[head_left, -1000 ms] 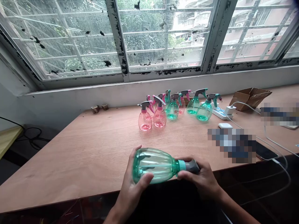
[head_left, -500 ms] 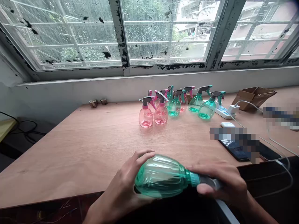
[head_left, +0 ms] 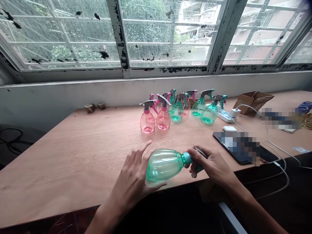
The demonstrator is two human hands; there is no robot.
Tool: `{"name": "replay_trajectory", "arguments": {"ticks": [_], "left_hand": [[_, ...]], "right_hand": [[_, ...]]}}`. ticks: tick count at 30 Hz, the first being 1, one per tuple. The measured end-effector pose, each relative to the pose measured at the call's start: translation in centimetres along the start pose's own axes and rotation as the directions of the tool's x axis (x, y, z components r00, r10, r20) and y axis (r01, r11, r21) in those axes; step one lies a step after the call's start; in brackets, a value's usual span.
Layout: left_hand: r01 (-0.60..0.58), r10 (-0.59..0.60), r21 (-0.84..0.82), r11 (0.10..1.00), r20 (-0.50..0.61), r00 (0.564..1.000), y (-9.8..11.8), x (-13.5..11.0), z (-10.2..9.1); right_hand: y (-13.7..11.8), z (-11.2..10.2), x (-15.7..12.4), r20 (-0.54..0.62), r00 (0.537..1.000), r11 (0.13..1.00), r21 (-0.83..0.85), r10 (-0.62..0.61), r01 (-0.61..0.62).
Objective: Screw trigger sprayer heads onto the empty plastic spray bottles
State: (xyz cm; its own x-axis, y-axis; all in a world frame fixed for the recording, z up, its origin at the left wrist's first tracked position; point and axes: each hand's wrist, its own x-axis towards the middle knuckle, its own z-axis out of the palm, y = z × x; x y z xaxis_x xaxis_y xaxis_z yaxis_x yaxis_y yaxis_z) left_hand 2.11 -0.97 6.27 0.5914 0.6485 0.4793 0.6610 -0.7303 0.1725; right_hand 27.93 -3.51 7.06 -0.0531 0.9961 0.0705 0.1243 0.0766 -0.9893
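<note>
A clear teal spray bottle [head_left: 165,164] lies on its side at the near edge of the wooden table [head_left: 85,152], base to the left. My left hand [head_left: 134,177] cups the bottle's rounded body from below, with the fingers partly spread over it. My right hand [head_left: 209,162] is closed around the grey spray head and teal collar at the bottle's neck.
Several pink and teal spray bottles [head_left: 177,109] stand in a cluster at the far middle of the table. A dark phone [head_left: 240,148], a white earbud case [head_left: 229,128], a power strip [head_left: 225,116] with cables and a cardboard box [head_left: 252,99] lie to the right. A window [head_left: 165,35] runs behind.
The bottle and both hands have moved up and forward over the table edge. My left fingers have loosened and spread; my right hand has shifted its grip on the spray head.
</note>
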Motion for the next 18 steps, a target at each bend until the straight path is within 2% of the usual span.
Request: {"name": "replay_trajectory", "arguments": {"ticks": [2, 5, 8, 10, 13, 16, 18], "left_hand": [[-0.023, 0.021, 0.092, 0.995, 0.024, 0.999, 0.3, 0.5, 0.0], [-0.034, 0.030, 0.050, 0.998, 0.094, 0.995, 0.3, 1.1, -0.1], [0.113, -0.103, -0.094, 0.989, 0.103, 0.989, -1.3, 1.1, -0.4], [0.280, -0.263, -0.176, 0.944, 0.112, 0.958, -3.3, 0.5, -0.6], [0.448, -0.423, -0.288, 0.846, 0.149, 0.894, -6.9, -0.4, -0.9], [0.490, -0.472, -0.342, 0.802, 0.140, 0.871, -9.7, -0.4, -1.3], [0.501, -0.480, -0.369, 0.783, 0.153, 0.864, -11.1, 0.5, -1.5]], "right_hand": [[-0.2, 0.2, -0.2, -0.002, 0.999, 0.996, -0.074, -0.043, 0.043], [-0.1, 0.3, -1.0, 0.048, 0.988, 0.985, -0.088, -0.146, 0.149], [1.1, -0.4, -2.0, -0.022, 0.974, 0.967, -0.129, -0.224, 0.219], [2.7, -1.4, -2.6, -0.129, 0.967, 0.933, -0.316, -0.222, 0.172], [6.1, -3.4, -3.1, -0.254, 0.942, 0.790, -0.613, -0.220, 0.019], [8.9, -5.1, -3.1, -0.285, 0.882, 0.582, -0.813, -0.376, -0.015], [9.9, -5.6, -2.7, -0.313, 0.846, 0.466, -0.880, -0.431, -0.089]]}}
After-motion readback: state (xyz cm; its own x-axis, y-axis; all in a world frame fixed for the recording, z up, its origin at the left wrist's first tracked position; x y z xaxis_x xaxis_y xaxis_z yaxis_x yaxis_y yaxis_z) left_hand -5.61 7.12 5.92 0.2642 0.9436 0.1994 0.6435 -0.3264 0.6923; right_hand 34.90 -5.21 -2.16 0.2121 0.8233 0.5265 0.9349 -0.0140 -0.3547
